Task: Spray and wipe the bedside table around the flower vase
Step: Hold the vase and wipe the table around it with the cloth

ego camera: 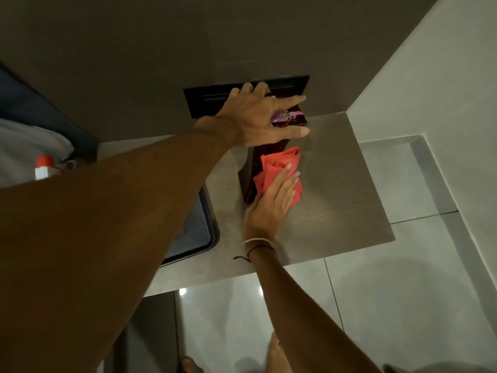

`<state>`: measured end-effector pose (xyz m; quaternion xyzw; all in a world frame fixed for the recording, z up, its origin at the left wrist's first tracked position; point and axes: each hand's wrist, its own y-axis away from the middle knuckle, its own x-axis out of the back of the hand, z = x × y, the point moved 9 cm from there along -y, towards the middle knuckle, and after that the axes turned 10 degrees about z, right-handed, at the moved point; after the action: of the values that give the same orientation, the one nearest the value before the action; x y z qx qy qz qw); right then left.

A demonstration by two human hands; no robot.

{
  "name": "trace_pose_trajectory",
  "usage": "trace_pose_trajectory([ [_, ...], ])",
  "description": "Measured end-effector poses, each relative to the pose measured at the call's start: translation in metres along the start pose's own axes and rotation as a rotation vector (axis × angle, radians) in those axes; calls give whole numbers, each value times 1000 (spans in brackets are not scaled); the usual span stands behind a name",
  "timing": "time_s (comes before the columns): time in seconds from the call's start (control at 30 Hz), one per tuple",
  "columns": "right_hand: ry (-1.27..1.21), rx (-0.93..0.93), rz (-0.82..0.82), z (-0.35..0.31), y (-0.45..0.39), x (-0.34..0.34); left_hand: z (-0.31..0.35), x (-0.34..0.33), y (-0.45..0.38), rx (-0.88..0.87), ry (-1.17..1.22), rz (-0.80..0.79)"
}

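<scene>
Left hand (pixel 258 117) clamped over flower vase (pixel 248 181) top, right hand (pixel 271 203) flat, unclenched, pressing red cloth (pixel 279 168) against its base; hard push likely tips vase.

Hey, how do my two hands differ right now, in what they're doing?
The left hand reaches over the top of the dark red vase, fingers spread around it; the right hand lies flat, pressing the red cloth onto the table. The left sits higher and nearer the wall; the right is lower, at the vase's base. Both touch the vase area.
</scene>
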<state>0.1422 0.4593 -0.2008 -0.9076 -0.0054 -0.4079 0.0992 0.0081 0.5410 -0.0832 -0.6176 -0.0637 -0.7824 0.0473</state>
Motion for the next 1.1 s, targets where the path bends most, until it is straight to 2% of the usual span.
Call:
trace_pose_trajectory([
  [0.13,177,60,11,19,23,-5,2,0,2,-1,3,5],
  [0.23,293,144,-43,35,41,-5,3,0,2,-3,1,-3],
  [0.4,324,152,-36,38,43,-3,2,1,2,-10,6,-1],
  [0.57,369,361,-150,28,51,-13,-1,5,4,-28,-45,43],
  [0.7,279,442,-202,24,50,-15,0,4,1,-37,-44,27],
  [0.83,125,573,-511,18,60,-20,-7,8,-3,1,-27,20],
  [0.93,-112,436,-600,25,62,-5,-9,7,-5,11,-14,11],
  [1.0,-276,229,-510,46,64,18,-10,6,-7,8,-11,6],
  [1.1,-304,17,-88,87,56,69,-14,7,-9,16,5,9],
])
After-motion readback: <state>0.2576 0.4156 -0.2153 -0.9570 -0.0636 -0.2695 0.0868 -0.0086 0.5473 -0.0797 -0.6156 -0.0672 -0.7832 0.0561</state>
